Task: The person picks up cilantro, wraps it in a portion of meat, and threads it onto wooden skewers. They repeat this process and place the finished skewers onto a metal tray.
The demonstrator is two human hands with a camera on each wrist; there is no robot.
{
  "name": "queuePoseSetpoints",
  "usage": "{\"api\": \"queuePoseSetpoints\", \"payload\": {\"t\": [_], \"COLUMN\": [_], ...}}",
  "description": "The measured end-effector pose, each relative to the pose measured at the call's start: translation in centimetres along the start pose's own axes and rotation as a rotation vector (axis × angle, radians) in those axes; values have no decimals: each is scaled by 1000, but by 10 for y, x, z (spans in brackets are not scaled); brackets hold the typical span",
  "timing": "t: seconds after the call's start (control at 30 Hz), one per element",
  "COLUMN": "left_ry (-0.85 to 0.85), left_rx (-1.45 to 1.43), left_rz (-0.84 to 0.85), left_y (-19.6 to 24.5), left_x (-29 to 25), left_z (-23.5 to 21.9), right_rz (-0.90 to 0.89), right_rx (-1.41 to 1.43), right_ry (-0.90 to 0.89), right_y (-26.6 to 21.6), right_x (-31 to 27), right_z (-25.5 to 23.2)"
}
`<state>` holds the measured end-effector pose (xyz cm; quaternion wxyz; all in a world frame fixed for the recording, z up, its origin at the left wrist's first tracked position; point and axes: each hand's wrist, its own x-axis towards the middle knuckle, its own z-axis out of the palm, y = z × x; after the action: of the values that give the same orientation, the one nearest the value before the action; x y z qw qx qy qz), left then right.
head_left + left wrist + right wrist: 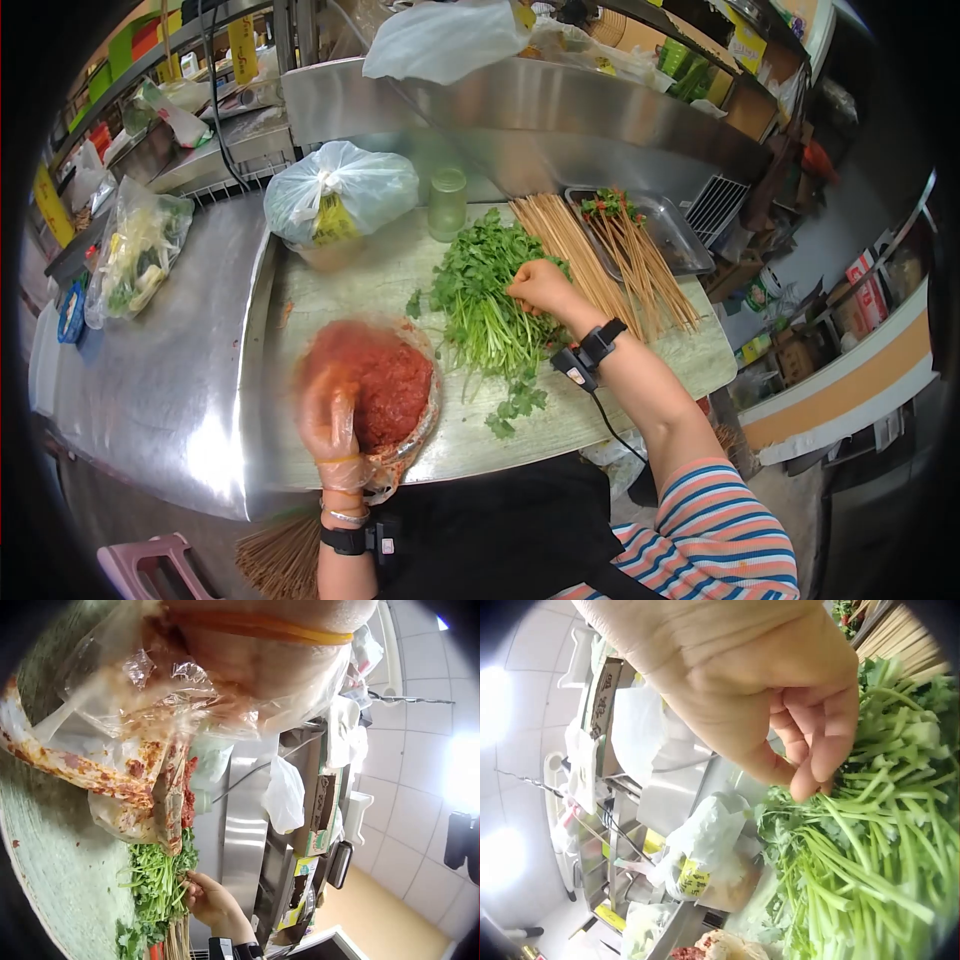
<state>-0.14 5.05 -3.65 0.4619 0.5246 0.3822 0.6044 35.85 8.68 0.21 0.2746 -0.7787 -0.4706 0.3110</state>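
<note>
My right hand (545, 288) is over a heap of cilantro (490, 270); in the right wrist view its thumb and fingertips (807, 784) pinch together on a sprig. Long green stems (870, 877) spread beneath that hand. Inside a clear plastic glove, my left hand (335, 415) is at the near left side of a round container of red minced meat (395, 385). Its fingers blur against the meat, and I cannot tell how they are curled. Red-smeared plastic (90, 769) lines the container's rim. An orange band (262, 628) circles the gloved wrist.
Bamboo skewers (570, 240) lie right of the cilantro, near a metal tray (670, 235) with skewered greens. Behind stand a green glass (447, 205) and a tub in a tied plastic bag (340, 190). Bagged vegetables (140, 250) lie on the steel counter (180, 370) to the left.
</note>
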Motion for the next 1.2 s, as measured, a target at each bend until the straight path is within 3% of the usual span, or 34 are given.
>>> {"api": "queuePoseSetpoints", "payload": {"t": [0.17, 0.37, 0.57, 0.7, 0.8, 0.83, 0.93, 1.0, 1.07, 1.2], "left_ry": [-17, -11, -13, -22, -19, -21, -17, -29, -31, -22], "left_rx": [-9, -13, -23, -41, -48, -46, -31, -7, 8, 0], "left_rz": [-12, 0, -19, -22, -18, -17, -9, 10, 28, 26], "left_y": [3, -1, -1, 2, -4, -6, -7, -8, -7, -10], "left_x": [0, 0, 1, -1, -1, 0, 0, 2, 2, 1], "left_z": [0, -2, -1, -1, -2, -3, -3, -5, -4, -5], "right_rz": [21, 47, -56, 84, -249, -227, -514, -731, -818, -689], "right_rx": [382, 343, 588, 118, -299, -367, -13, -289, -425, -292], "right_ry": [-27, -83, -67, -147, 188, 231, 388, 591, 615, 378], "right_y": [17, 19, 4, 28, 30, 2, -22, -42, -58, -64], "right_x": [3, 4, -24, -14, -20, -37, -43, -37, -32, 2], "right_z": [-8, -13, -39, -36, -33, -39, -28, -8, 13, 32]}}
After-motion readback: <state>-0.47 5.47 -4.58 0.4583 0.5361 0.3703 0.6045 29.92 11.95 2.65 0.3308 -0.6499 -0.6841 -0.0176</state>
